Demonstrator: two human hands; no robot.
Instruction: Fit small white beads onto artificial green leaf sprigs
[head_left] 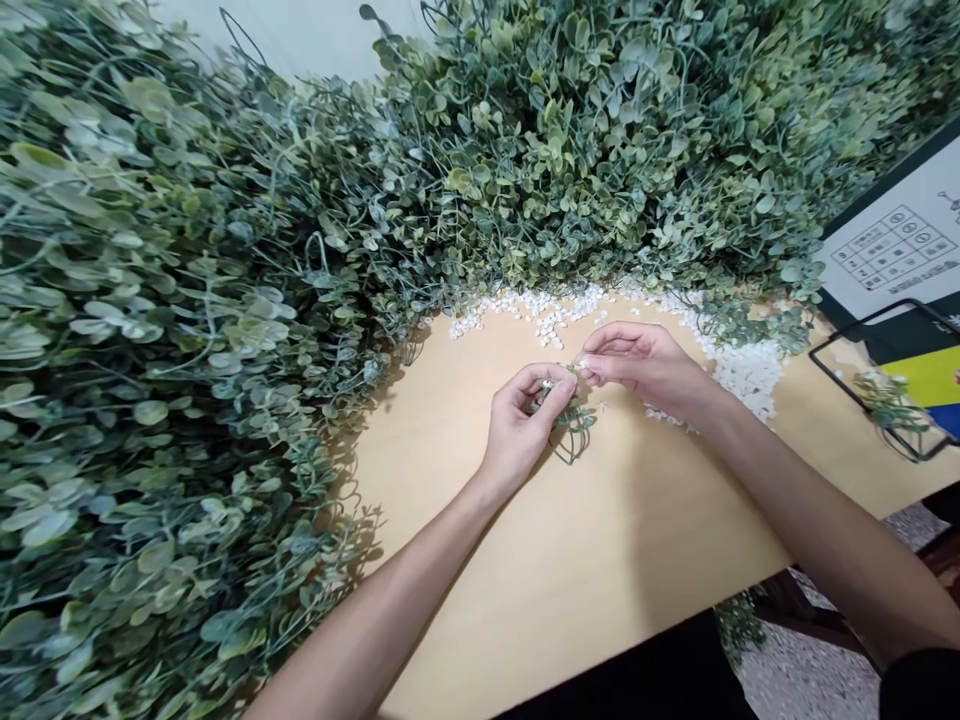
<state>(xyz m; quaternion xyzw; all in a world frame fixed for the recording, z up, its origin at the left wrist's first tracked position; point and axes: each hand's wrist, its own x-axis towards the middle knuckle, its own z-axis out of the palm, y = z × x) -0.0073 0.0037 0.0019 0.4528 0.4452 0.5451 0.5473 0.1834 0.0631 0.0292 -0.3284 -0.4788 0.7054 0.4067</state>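
Over the middle of the table, my left hand point(529, 410) is closed around a green artificial plant sprig point(573, 430), whose stems and leaves hang out below the fingers. My right hand point(645, 365) meets it from the right, thumb and forefinger pinched together by the sprig's tip. A small white piece point(585, 367) shows between those right fingertips, looking like one of the loose white bits nearby. Many small white flower-like pieces point(746, 375) lie heaped just beyond my right wrist. Where exactly the white piece touches the sprig is hidden by the fingers.
Tall heaps of artificial greenery point(540, 170) line the back and left of the wooden table point(480, 600). More white bits point(551, 320) are scattered along the back. At the right stand a black wire frame point(840, 385), another sprig point(892, 405) and a printed sheet point(892, 250).
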